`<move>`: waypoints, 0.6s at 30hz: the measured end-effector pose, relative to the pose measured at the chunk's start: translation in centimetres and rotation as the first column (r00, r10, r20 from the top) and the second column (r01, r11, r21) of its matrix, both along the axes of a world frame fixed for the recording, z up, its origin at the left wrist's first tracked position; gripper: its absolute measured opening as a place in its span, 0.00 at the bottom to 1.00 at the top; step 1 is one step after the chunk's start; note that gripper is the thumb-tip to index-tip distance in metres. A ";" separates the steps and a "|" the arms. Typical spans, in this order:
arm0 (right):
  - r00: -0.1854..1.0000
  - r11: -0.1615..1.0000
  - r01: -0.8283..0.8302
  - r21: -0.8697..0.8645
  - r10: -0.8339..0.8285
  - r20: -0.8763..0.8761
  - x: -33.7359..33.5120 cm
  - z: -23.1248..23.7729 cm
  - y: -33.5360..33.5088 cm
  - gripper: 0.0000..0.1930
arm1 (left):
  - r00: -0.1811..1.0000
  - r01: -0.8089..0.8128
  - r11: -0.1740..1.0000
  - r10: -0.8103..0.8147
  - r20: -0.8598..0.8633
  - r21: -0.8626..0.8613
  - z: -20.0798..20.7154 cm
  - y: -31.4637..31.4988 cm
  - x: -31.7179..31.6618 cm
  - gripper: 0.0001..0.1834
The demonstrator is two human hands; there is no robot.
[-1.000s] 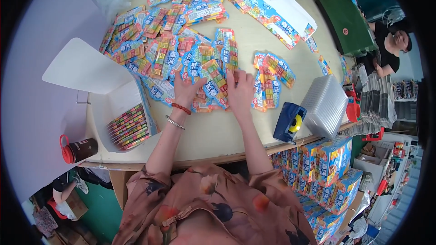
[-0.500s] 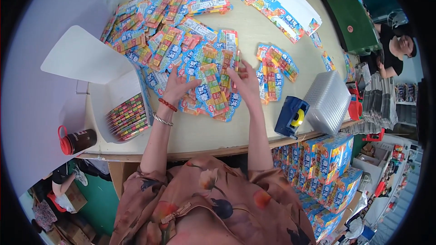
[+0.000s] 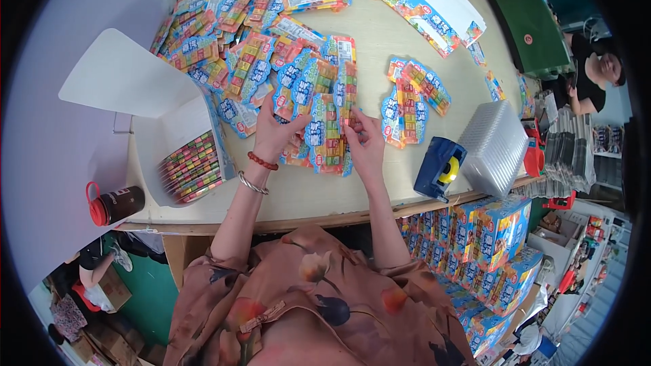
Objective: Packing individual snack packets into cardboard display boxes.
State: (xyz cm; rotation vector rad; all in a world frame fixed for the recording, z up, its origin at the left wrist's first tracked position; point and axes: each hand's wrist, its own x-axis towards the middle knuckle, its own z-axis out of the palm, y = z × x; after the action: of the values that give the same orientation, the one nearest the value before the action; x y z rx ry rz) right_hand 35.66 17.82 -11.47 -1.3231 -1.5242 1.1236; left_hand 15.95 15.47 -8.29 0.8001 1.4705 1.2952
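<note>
Flat blue-and-orange candy packs with rows of coloured sweets lie in an overlapping pile in front of me. My left hand (image 3: 274, 132) is at the left of the nearest packs, its thumb and index finger spread apart, the thumb lying over a pack's edge. My right hand (image 3: 367, 148) pinches the lower edge of a narrow-looking, tilted candy pack (image 3: 346, 88). Another candy pack (image 3: 327, 132) lies between my hands. To the left is an open white-lidded box (image 3: 159, 152), holding several packs stood on edge in rows.
A small candy-pack group (image 3: 411, 105) lies right of my hands. Nearer the front edge are a blue tape dispenser (image 3: 439, 168) and stacked clear plastic trays (image 3: 494, 146). A dark red-lidded bottle (image 3: 116, 205) stands at left. Printed boxes (image 3: 475, 244) are stacked below the table's right side.
My right hand has moved down and closed from a spread pose onto a pack's edge. The pack beneath it now stands tilted. My left hand has shifted slightly right.
</note>
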 end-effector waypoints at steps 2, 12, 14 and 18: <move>1.000 1.000 0.006 -0.013 -0.006 -0.017 0.2 0.1 -0.2 0.20 | 1.000 0.001 1.000 -0.001 -0.007 -0.024 -0.4 0.2 0.4 0.43; 0.952 0.993 0.065 0.102 -0.092 0.292 -2.1 1.8 -1.3 0.32 | 0.983 0.175 0.984 -0.177 0.040 0.031 1.5 2.1 0.4 0.42; 0.962 0.992 0.107 0.070 -0.121 0.243 -2.2 1.8 -1.2 0.31 | 0.953 0.220 0.975 -0.223 -0.207 -0.036 -0.7 2.7 -0.2 0.40; 0.971 0.991 0.132 0.030 -0.135 0.195 -1.8 1.5 -0.8 0.32 | 0.832 0.144 0.965 -0.238 -0.501 -0.219 -0.6 2.9 -0.6 0.33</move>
State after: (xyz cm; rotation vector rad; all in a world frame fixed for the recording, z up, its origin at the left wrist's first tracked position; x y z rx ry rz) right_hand 33.82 16.99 -9.93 -1.5386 -1.5551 0.9149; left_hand 15.31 18.39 -8.86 1.2155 1.8438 0.8086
